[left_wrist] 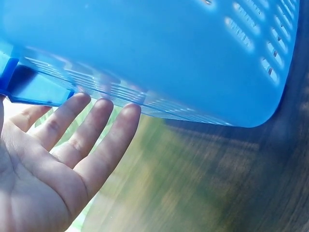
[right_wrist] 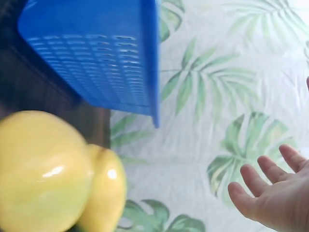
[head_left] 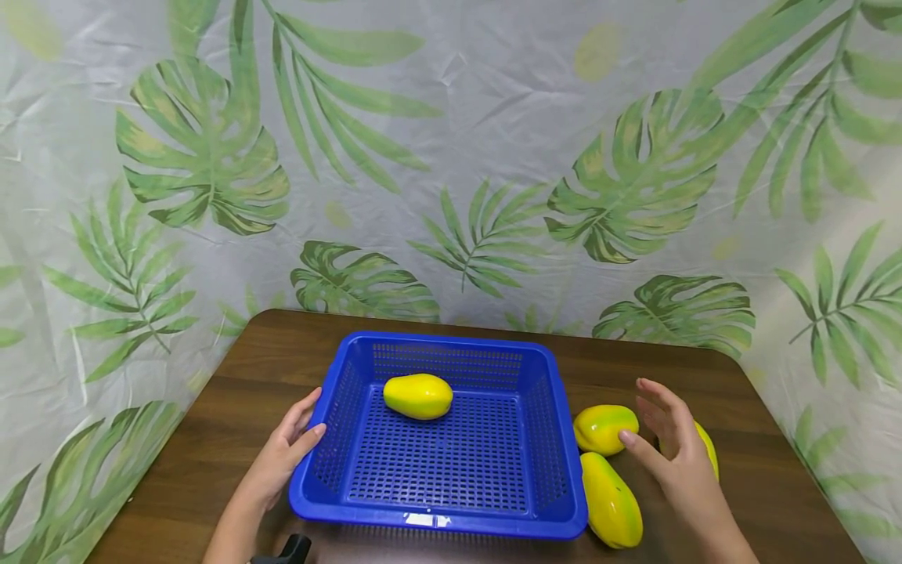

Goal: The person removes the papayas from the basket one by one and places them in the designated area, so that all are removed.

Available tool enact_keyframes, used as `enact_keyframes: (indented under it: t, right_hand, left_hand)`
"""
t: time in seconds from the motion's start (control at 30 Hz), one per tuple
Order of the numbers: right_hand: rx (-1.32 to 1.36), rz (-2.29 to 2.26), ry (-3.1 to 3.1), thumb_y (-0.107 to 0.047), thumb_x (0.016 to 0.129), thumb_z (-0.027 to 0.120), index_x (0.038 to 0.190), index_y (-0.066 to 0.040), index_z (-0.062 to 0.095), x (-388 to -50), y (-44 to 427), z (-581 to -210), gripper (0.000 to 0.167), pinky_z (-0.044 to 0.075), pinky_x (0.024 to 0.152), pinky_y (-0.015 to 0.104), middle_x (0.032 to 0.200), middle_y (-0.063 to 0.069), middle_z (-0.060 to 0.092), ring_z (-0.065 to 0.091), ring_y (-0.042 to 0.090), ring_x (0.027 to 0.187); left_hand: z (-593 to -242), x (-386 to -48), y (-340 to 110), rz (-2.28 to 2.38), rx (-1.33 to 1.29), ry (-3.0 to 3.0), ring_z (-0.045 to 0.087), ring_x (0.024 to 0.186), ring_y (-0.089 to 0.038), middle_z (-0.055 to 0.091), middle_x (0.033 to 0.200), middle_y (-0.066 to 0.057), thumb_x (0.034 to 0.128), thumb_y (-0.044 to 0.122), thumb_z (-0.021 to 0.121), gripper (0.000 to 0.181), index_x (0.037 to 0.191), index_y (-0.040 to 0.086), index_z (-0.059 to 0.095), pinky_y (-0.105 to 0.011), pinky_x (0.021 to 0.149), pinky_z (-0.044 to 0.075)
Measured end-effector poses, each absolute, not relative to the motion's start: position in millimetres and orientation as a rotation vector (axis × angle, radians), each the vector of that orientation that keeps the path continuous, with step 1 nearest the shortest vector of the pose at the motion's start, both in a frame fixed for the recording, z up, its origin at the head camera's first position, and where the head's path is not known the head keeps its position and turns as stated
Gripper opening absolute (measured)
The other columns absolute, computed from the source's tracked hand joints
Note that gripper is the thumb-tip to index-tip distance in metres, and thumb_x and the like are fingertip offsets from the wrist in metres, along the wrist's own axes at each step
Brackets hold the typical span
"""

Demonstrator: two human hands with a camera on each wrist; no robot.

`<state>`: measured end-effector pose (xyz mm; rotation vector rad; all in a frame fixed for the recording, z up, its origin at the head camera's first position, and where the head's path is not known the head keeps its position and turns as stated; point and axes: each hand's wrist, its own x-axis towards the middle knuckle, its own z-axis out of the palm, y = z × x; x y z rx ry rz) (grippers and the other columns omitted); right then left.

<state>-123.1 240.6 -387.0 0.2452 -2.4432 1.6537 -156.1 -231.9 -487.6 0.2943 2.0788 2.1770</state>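
A blue plastic basket (head_left: 437, 517) stands on the table, with one yellow-green papaya (head_left: 419, 396) lying inside towards its back left. My left hand (head_left: 285, 454) is at the basket's left rim, the thumb over the edge. In the left wrist view its nearly straight fingers (left_wrist: 104, 145) touch the basket's outer wall. To the right of the basket lie a papaya (head_left: 604, 429), another papaya (head_left: 611, 501) in front of it, and a third papaya (head_left: 708, 450) partly behind my right hand (head_left: 672, 450). That hand is spread and holds nothing; the right wrist view shows it apart from the fruit (right_wrist: 41, 174).
The brown wooden table (head_left: 768, 486) has rounded back corners. A leaf-patterned curtain (head_left: 493, 141) hangs behind it. A black object (head_left: 294, 548), partly out of frame, is by my left wrist.
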Motion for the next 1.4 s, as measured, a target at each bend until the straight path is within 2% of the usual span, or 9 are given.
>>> enact_keyframes:
  t: [0.17,0.27,0.37,0.47,0.53,0.73,0.87,1.2,1.4]
  right_hand:
    - [0.318,1.604,-2.467,-0.003,0.088,0.056,0.14,-0.014,0.024,-129.9,233.5,-375.1,0.062,0.03,0.088,0.008,0.14,0.006,0.025,0.028,0.02,0.124]
    - [0.367,1.62,-2.481,-0.003,0.088,0.056,0.14,-0.018,0.023,-135.1,227.4,-368.3,0.064,0.028,0.092,0.012,0.142,0.004,0.023,0.025,0.022,0.126]
    - [0.379,1.633,-2.493,-0.007,0.087,0.059,0.14,-0.021,0.024,-140.7,220.0,-362.0,0.065,0.026,0.102,0.035,0.142,0.003,0.024,0.024,0.026,0.127]
    - [0.381,1.626,-2.522,-0.013,0.086,0.061,0.139,-0.023,0.026,-146.7,211.7,-356.9,0.065,0.024,0.097,0.056,0.141,0.002,0.026,0.024,0.028,0.128]
    - [0.395,1.607,-2.545,-0.016,0.085,0.063,0.139,-0.024,0.027,-151.2,205.5,-354.0,0.065,0.023,0.093,0.062,0.14,0.002,0.027,0.024,0.028,0.128]
    - [0.493,1.567,-2.594,-0.023,0.083,0.065,0.138,-0.028,0.027,-163.6,184.0,-346.8,0.067,0.018,0.091,0.066,0.141,0.001,0.026,0.021,0.028,0.129]
    - [0.541,1.548,-2.611,-0.028,0.081,0.068,0.137,-0.031,0.028,-172.8,169.1,-347.9,0.068,0.019,0.095,0.063,0.141,0.003,0.027,0.022,0.026,0.129]
    - [0.704,1.44,-2.714,-0.043,0.076,0.069,0.137,-0.027,0.029,-196.6,128.5,-360.4,0.075,0.028,0.095,0.056,0.139,0.0,0.031,0.028,0.025,0.127]
    - [0.749,1.401,-2.795,-0.045,0.075,0.069,0.137,-0.027,0.03,-212.9,107.5,-370.4,0.075,0.031,0.095,0.052,0.138,-0.003,0.033,0.03,0.022,0.125]
  left_hand:
    - [-487.3,-156.2,-232.1,2.169,0.285,2.091,0.051,0.107,-0.021,0.024,0.14,-0.025,0.0948,0.013,0.045,0.058,0.143,0.007,0.013,-0.038,0.078,0.049]
    - [-487.4,-156.3,-232.3,2.163,0.273,2.105,0.052,0.106,-0.021,0.026,0.139,-0.025,0.0949,0.012,0.045,0.057,0.143,0.008,0.014,-0.038,0.078,0.049]
    - [-487.3,-156.2,-232.2,2.157,0.268,2.113,0.052,0.105,-0.019,0.027,0.139,-0.025,0.095,0.013,0.045,0.057,0.143,0.008,0.014,-0.037,0.078,0.049]
    - [-487.0,-156.1,-231.9,2.151,0.272,2.116,0.051,0.106,-0.018,0.026,0.139,-0.025,0.095,0.013,0.045,0.057,0.143,0.008,0.014,-0.037,0.079,0.049]
    - [-486.9,-156.0,-231.8,2.147,0.273,2.117,0.051,0.106,-0.017,0.026,0.139,-0.024,0.0951,0.013,0.045,0.058,0.143,0.008,0.014,-0.036,0.079,0.049]
    - [-488.0,-155.5,-232.6,2.145,0.259,2.123,0.052,0.105,-0.019,0.026,0.139,-0.025,0.0952,0.014,0.045,0.057,0.143,0.009,0.014,-0.038,0.078,0.049]
    - [-487.2,-155.9,-232.6,2.138,0.247,2.126,0.052,0.105,-0.019,0.026,0.139,-0.024,0.0952,0.014,0.045,0.057,0.143,0.01,0.014,-0.037,0.078,0.049]
    - [-487.0,-155.9,-232.9,2.13,0.251,2.13,0.051,0.107,-0.018,0.024,0.141,-0.023,0.0951,0.014,0.045,0.057,0.143,0.008,0.014,-0.036,0.079,0.049]
    - [-486.2,-156.5,-232.4,2.127,0.241,2.132,0.05,0.107,-0.021,0.025,0.14,-0.023,0.095,0.015,0.045,0.058,0.143,0.009,0.014,-0.037,0.078,0.049]
